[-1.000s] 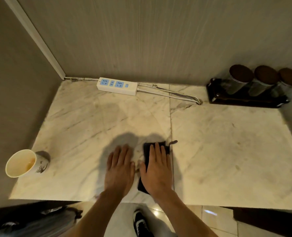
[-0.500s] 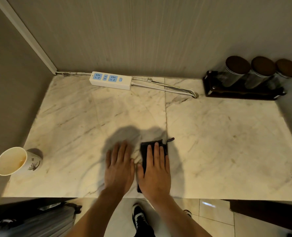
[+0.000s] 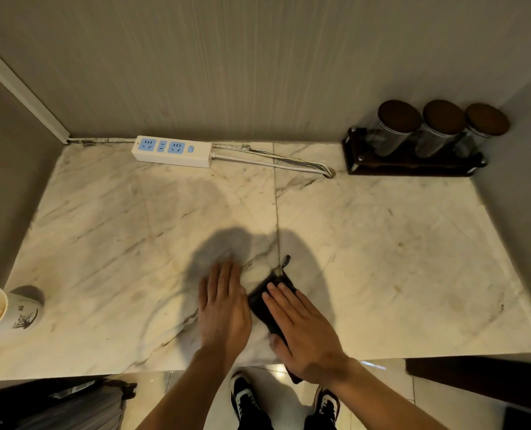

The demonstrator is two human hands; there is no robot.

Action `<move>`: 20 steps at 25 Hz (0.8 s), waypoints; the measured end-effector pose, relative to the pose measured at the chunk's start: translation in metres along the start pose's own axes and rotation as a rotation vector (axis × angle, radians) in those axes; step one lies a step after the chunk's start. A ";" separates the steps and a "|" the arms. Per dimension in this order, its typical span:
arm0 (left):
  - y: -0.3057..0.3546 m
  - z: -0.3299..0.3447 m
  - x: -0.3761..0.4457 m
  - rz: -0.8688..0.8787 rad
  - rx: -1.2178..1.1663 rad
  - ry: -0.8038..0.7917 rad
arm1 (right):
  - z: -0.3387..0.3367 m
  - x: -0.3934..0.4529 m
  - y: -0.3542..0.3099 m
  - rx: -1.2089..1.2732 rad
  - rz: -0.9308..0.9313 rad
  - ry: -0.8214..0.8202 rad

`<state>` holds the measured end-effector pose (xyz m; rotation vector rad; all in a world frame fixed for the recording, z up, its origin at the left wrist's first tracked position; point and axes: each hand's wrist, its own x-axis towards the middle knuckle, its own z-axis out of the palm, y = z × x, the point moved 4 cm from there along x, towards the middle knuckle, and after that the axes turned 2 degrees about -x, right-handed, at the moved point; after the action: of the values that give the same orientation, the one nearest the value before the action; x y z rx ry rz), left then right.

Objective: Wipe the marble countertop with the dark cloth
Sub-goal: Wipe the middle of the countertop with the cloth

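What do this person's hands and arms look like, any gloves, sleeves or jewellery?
Both are bare. The left hand and right hand wear no gloves, and no rings, watch or wristbands show. The forearms are uncovered all the way to the bottom edge of the picture, so no sleeve is in view. Nails look short and plain.

Both forearms are bare, with no sleeves, watch or rings showing on the left hand (image 3: 225,308) or the right hand (image 3: 304,330). At the bottom of the frame, 2 black low-top sneakers (image 3: 244,398) with white soles and white side trim show, with dark trouser legs (image 3: 254,423) above them.
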<state>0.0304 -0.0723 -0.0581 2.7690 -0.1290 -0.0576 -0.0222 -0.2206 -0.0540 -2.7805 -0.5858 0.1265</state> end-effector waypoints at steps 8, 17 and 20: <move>0.022 0.005 0.007 -0.004 -0.045 0.009 | -0.019 0.026 0.054 -0.092 -0.199 -0.115; 0.030 0.020 0.016 -0.029 0.100 -0.068 | -0.034 0.083 0.098 -0.093 -0.173 -0.121; 0.031 0.020 0.016 -0.047 0.125 -0.080 | -0.038 0.107 0.111 -0.108 -0.124 -0.106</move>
<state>0.0429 -0.1102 -0.0662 2.8957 -0.0906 -0.1783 0.1230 -0.2844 -0.0542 -2.8450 -0.8131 0.2230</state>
